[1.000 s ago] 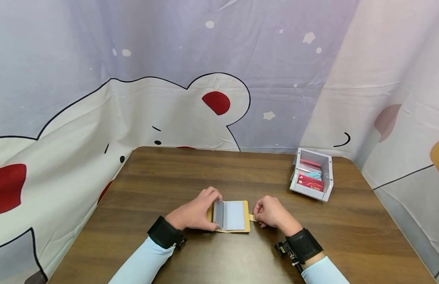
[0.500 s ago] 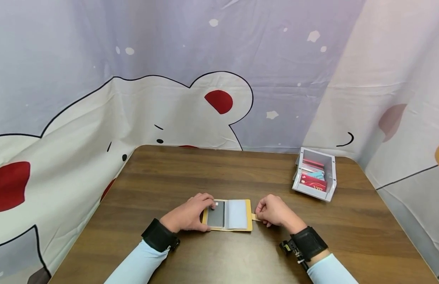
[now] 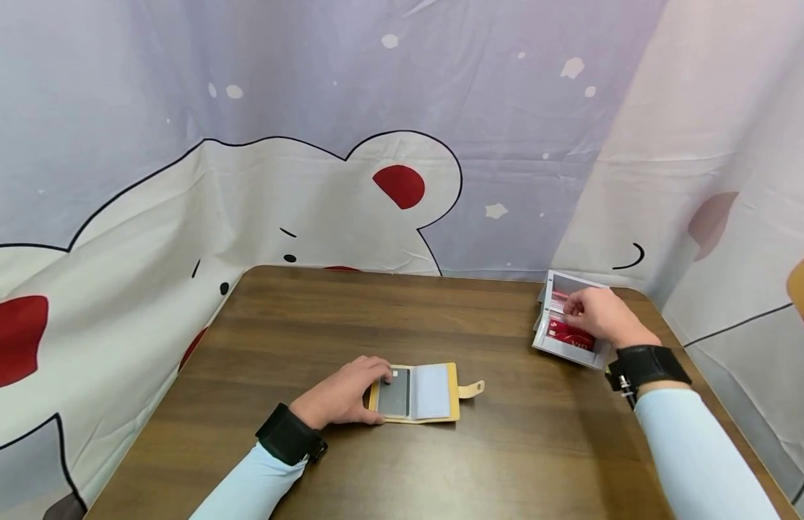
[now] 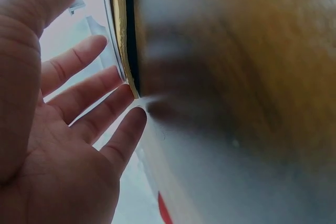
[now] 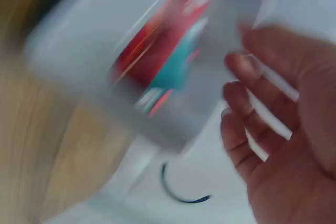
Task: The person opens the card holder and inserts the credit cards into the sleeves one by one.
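Note:
A small yellow card holder [image 3: 454, 393] lies spread on the table, a grey card [image 3: 396, 399] in its left clear sleeve and a white translucent page [image 3: 432, 392] on the right. Its snap strap [image 3: 471, 391] sticks out to the right. My left hand [image 3: 342, 393] rests at the holder's left side, fingers over the grey card and thumb by the front edge. In the left wrist view its fingers are spread along the holder's edge [image 4: 125, 35]. Over a grey bin [image 3: 566, 352] of cards, my right hand [image 3: 599, 315] reaches in with loosely bent fingers; red cards [image 3: 571, 335] show beside them.
The bin stands at the back right of the wooden table [image 3: 375, 310]. A printed curtain [image 3: 493, 144] hangs directly behind the table. Blurred in the right wrist view, a teal card [image 5: 173, 69] lies among the red ones.
My right hand has let go of the strap and moved right and away to the bin. Earlier, my left hand turned the grey card's page down to the left; it has stayed there since.

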Action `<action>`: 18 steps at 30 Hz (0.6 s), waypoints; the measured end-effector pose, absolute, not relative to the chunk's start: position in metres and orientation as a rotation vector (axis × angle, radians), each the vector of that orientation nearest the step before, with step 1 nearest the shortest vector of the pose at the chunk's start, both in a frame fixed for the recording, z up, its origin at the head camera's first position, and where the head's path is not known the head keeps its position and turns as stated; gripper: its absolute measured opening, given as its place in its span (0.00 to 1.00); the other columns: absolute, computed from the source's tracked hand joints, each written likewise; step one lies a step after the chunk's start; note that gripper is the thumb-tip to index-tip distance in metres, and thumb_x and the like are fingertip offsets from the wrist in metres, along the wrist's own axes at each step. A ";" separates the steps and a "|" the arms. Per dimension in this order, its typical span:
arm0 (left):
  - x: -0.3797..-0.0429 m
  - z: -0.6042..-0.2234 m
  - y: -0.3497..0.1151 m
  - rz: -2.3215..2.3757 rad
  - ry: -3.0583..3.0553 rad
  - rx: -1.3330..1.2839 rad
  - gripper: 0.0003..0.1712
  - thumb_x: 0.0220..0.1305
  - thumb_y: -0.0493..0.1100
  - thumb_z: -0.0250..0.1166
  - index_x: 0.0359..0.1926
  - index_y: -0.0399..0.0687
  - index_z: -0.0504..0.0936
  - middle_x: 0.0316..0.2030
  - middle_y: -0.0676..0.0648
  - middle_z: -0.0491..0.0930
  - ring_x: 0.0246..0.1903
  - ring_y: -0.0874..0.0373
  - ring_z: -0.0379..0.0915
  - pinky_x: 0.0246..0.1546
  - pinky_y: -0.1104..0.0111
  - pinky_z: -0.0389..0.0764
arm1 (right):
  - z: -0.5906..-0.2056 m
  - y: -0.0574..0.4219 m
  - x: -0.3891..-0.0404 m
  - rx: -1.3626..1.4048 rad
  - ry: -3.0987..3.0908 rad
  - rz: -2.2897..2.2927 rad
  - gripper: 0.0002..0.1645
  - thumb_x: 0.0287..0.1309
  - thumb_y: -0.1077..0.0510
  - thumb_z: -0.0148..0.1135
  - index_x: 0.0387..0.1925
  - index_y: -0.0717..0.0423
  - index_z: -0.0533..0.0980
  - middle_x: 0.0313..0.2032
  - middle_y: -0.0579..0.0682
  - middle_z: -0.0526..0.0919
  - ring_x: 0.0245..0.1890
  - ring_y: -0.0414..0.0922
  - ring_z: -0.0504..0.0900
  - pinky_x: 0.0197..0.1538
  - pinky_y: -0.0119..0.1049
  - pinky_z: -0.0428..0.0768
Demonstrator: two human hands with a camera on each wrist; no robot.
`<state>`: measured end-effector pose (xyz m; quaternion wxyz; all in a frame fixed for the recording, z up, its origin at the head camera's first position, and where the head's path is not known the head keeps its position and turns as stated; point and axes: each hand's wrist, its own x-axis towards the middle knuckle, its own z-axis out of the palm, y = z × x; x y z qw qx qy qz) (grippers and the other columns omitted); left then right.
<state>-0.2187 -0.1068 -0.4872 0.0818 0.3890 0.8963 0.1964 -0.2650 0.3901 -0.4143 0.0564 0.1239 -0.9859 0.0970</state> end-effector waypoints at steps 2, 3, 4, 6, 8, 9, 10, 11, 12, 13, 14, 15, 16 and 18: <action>-0.219 -0.488 -0.106 0.592 2.676 1.157 0.33 0.53 0.56 0.79 0.56 0.50 0.77 0.60 0.52 0.76 0.58 0.56 0.69 0.62 0.57 0.74 | -0.418 0.402 -0.273 0.408 -3.087 0.204 0.14 0.50 0.50 0.77 0.34 0.52 0.83 0.33 0.50 0.83 0.35 0.52 0.77 0.38 0.50 0.71; -0.220 -0.488 -0.106 0.595 2.675 1.152 0.33 0.53 0.56 0.80 0.56 0.50 0.77 0.60 0.52 0.76 0.58 0.56 0.69 0.62 0.58 0.74 | -0.422 0.406 -0.277 0.420 -3.128 0.172 0.19 0.48 0.46 0.79 0.38 0.51 0.83 0.37 0.53 0.83 0.39 0.56 0.76 0.40 0.53 0.70; -0.220 -0.488 -0.107 0.592 2.675 1.148 0.33 0.53 0.56 0.80 0.56 0.50 0.77 0.60 0.52 0.76 0.57 0.56 0.69 0.62 0.58 0.75 | -0.425 0.408 -0.279 0.417 -3.156 0.137 0.25 0.45 0.42 0.80 0.41 0.50 0.83 0.43 0.55 0.83 0.43 0.58 0.76 0.42 0.56 0.69; -0.219 -0.488 -0.107 0.586 2.676 1.143 0.34 0.52 0.56 0.80 0.56 0.51 0.77 0.60 0.52 0.76 0.57 0.57 0.69 0.61 0.59 0.75 | -0.431 0.411 -0.283 0.405 -3.189 0.092 0.28 0.41 0.40 0.81 0.43 0.47 0.83 0.47 0.57 0.82 0.48 0.61 0.74 0.45 0.60 0.66; -0.219 -0.488 -0.107 0.587 2.670 1.145 0.34 0.53 0.56 0.80 0.56 0.51 0.77 0.60 0.52 0.76 0.57 0.57 0.69 0.61 0.60 0.76 | -0.435 0.413 -0.285 0.404 -3.194 0.081 0.28 0.39 0.40 0.83 0.41 0.47 0.82 0.48 0.58 0.82 0.49 0.62 0.74 0.47 0.65 0.65; -0.219 -0.488 -0.106 0.591 2.666 1.148 0.34 0.53 0.56 0.80 0.56 0.51 0.77 0.61 0.52 0.76 0.57 0.57 0.69 0.61 0.60 0.76 | -0.435 0.414 -0.285 0.399 -3.193 0.083 0.27 0.37 0.41 0.84 0.39 0.46 0.82 0.47 0.57 0.83 0.48 0.60 0.75 0.46 0.65 0.66; -0.220 -0.488 -0.106 0.595 2.661 1.151 0.34 0.53 0.57 0.80 0.56 0.51 0.78 0.61 0.51 0.76 0.57 0.56 0.70 0.61 0.60 0.76 | -0.435 0.415 -0.287 0.395 -3.196 0.090 0.26 0.37 0.41 0.85 0.36 0.45 0.82 0.44 0.55 0.83 0.46 0.58 0.76 0.46 0.64 0.66; -0.220 -0.488 -0.106 0.599 2.658 1.153 0.34 0.53 0.57 0.80 0.56 0.50 0.78 0.61 0.51 0.76 0.58 0.56 0.70 0.61 0.60 0.76 | -0.435 0.417 -0.288 0.400 -3.197 0.106 0.25 0.36 0.41 0.85 0.34 0.45 0.81 0.40 0.53 0.82 0.43 0.56 0.76 0.45 0.62 0.66; -0.220 -0.489 -0.105 0.602 2.657 1.153 0.33 0.53 0.56 0.80 0.56 0.50 0.78 0.62 0.51 0.77 0.58 0.56 0.70 0.61 0.60 0.76 | -0.434 0.418 -0.289 0.410 -3.192 0.130 0.24 0.37 0.41 0.85 0.33 0.46 0.81 0.39 0.53 0.82 0.41 0.55 0.76 0.44 0.61 0.66; -0.220 -0.489 -0.106 0.606 2.657 1.150 0.33 0.53 0.56 0.80 0.56 0.50 0.78 0.62 0.50 0.77 0.58 0.56 0.70 0.61 0.60 0.76 | -0.432 0.419 -0.291 0.419 -3.183 0.154 0.24 0.37 0.41 0.85 0.33 0.46 0.82 0.38 0.52 0.81 0.40 0.53 0.77 0.44 0.59 0.67; -0.220 -0.489 -0.106 0.606 2.661 1.150 0.33 0.52 0.56 0.80 0.55 0.50 0.78 0.62 0.50 0.77 0.58 0.56 0.70 0.61 0.60 0.76 | -0.431 0.420 -0.293 0.422 -3.178 0.184 0.24 0.38 0.41 0.85 0.33 0.46 0.83 0.36 0.50 0.81 0.38 0.50 0.76 0.42 0.55 0.66; -0.220 -0.489 -0.106 0.605 2.664 1.147 0.33 0.52 0.56 0.80 0.55 0.50 0.78 0.62 0.50 0.78 0.58 0.56 0.70 0.60 0.60 0.76 | -0.430 0.421 -0.296 0.426 -3.170 0.203 0.24 0.40 0.42 0.84 0.35 0.48 0.83 0.36 0.49 0.82 0.37 0.49 0.76 0.43 0.53 0.68; -0.220 -0.489 -0.106 0.604 2.668 1.143 0.33 0.52 0.56 0.80 0.55 0.50 0.78 0.62 0.50 0.78 0.59 0.56 0.71 0.61 0.60 0.76 | -0.429 0.423 -0.298 0.433 -3.164 0.233 0.24 0.42 0.42 0.83 0.37 0.49 0.83 0.36 0.49 0.82 0.37 0.48 0.76 0.43 0.51 0.69; -0.221 -0.489 -0.107 0.603 2.673 1.136 0.33 0.52 0.56 0.80 0.55 0.51 0.79 0.63 0.50 0.77 0.59 0.56 0.71 0.61 0.60 0.76 | -0.426 0.425 -0.302 0.450 -3.146 0.303 0.23 0.47 0.46 0.82 0.41 0.52 0.84 0.35 0.48 0.84 0.36 0.46 0.77 0.43 0.47 0.73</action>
